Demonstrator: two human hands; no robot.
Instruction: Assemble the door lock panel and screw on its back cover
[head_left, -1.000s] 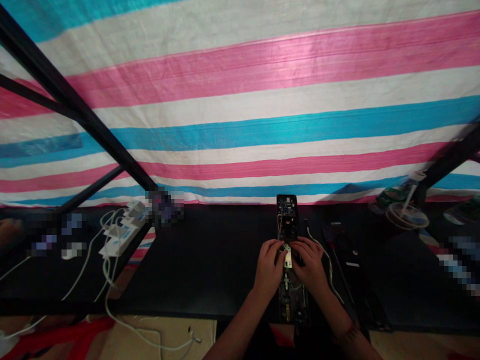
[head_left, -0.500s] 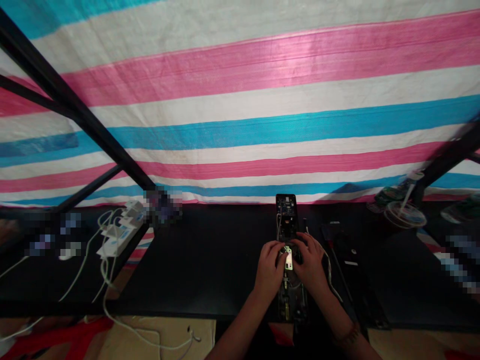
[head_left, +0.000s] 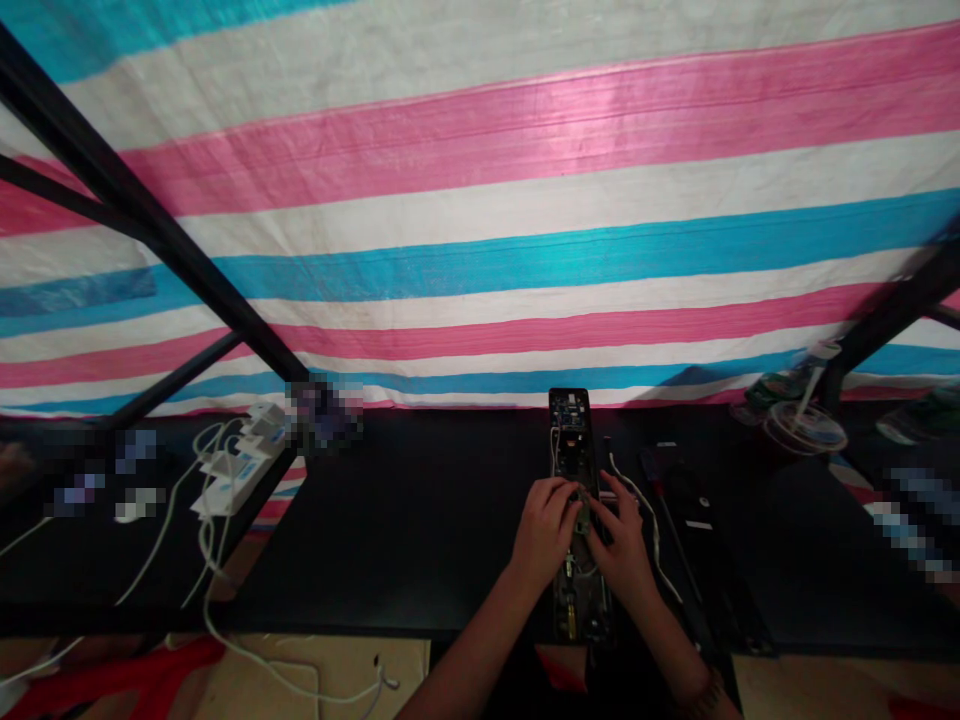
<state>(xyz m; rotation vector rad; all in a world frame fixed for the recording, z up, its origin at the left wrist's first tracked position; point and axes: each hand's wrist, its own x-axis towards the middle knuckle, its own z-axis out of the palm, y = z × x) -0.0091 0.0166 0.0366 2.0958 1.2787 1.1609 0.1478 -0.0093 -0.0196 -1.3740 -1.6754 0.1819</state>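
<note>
A long, narrow black housing [head_left: 558, 590], with its electronics exposed, lies lengthwise in front of me and resembles an opened door lock. At its far end is a dark circuit board [head_left: 568, 411], and brass-coloured parts [head_left: 571, 618] show near the close end. Over its middle, my left hand [head_left: 541, 528] pinches a small green circuit board [head_left: 583, 519] from the left. My right hand [head_left: 622, 540] has its fingers closed at the board's right side. The fingertips hide part of the board and whatever lies under it. A white cable [head_left: 655, 530] curves past my right hand.
A screwdriver-like tool [head_left: 673, 525] and a dark long panel [head_left: 724, 560] lie to the right. Farther right stands a plastic cup with a straw [head_left: 806, 428]. At left, a white power strip [head_left: 232, 490] trails cables over the black table [head_left: 397, 540]. A striped tarp [head_left: 480, 215] hangs behind.
The small board has tilted between my fingers: its bright face now looks dark green. My right hand has shifted slightly, while the housing stays in place.
</note>
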